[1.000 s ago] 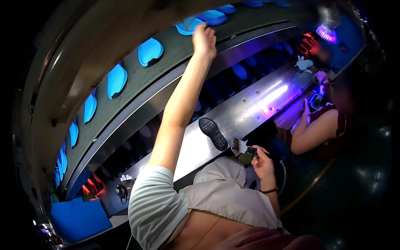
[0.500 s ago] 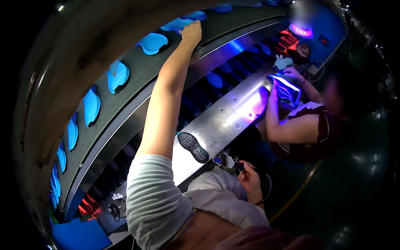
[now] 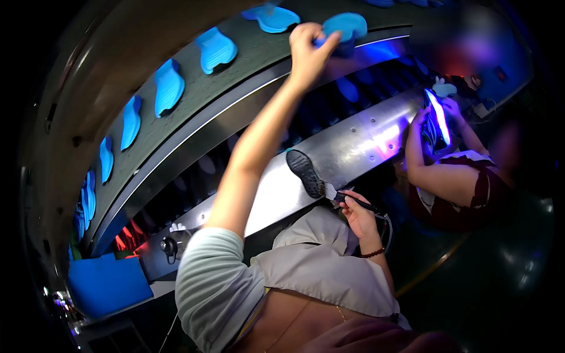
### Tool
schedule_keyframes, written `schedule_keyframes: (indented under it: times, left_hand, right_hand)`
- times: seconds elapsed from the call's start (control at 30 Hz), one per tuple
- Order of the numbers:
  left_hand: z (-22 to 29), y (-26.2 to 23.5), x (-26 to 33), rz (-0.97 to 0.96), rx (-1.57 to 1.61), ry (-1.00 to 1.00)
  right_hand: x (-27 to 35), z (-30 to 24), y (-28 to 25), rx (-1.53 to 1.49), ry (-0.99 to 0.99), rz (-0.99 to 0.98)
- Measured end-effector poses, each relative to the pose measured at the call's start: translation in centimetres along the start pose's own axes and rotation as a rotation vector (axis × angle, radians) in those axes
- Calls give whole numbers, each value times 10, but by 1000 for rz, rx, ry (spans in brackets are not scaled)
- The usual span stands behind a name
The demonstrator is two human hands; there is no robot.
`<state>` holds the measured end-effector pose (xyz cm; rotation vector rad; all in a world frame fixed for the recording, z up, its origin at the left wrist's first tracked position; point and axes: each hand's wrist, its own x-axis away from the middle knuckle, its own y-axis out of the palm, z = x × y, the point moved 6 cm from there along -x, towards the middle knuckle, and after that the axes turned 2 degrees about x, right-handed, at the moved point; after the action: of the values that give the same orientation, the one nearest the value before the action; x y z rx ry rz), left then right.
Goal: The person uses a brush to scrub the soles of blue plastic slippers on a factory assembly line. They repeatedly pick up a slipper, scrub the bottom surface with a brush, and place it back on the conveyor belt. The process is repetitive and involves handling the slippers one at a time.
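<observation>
Blue shoe sole [image 3: 346, 25] at the near edge of the dark conveyor belt [image 3: 250, 54], pinched by the left hand [image 3: 309, 50]; the right hand [image 3: 360, 217] is closed round a brush [image 3: 331, 192], bristles at one end of a black shoe sole [image 3: 303, 170] on the metal bench [image 3: 347, 153].

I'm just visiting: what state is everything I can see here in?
Left hand: closed on held sole.
Held sole: blue, gripped by one end.
Right hand: closed on brush.
Brush: bristles at black sole's end; contact unclear.
Black sole: lying on bench, holes showing.
Bench: lit, shiny.
Other blue soles: spaced along belt.
Belt: loaded.
Co-worker's hands: holding something brightly lit.
</observation>
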<state>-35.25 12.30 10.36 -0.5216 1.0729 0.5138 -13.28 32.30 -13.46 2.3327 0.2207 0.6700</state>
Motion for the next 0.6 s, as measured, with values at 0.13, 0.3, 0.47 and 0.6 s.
schedule_keyframes:
  times: [0.13, 0.3, 0.47, 0.6]
  left_hand:
    - [22, -77, 85, 576, 553, -620]
    - [44, -88, 128, -205, 1596, -1314]
    - [83, -170, 214, -130, 1881, -1389]
    - [114, -178, 249, -591, 1797, -1452]
  right_hand:
    - [-6, 25, 10, 47, 57, 14]
    - [-9, 31, 23, 71, 46, 11]
    - [-17, 36, 23, 33, -17, 12]
    - [-23, 27, 28, 124, -61, 57]
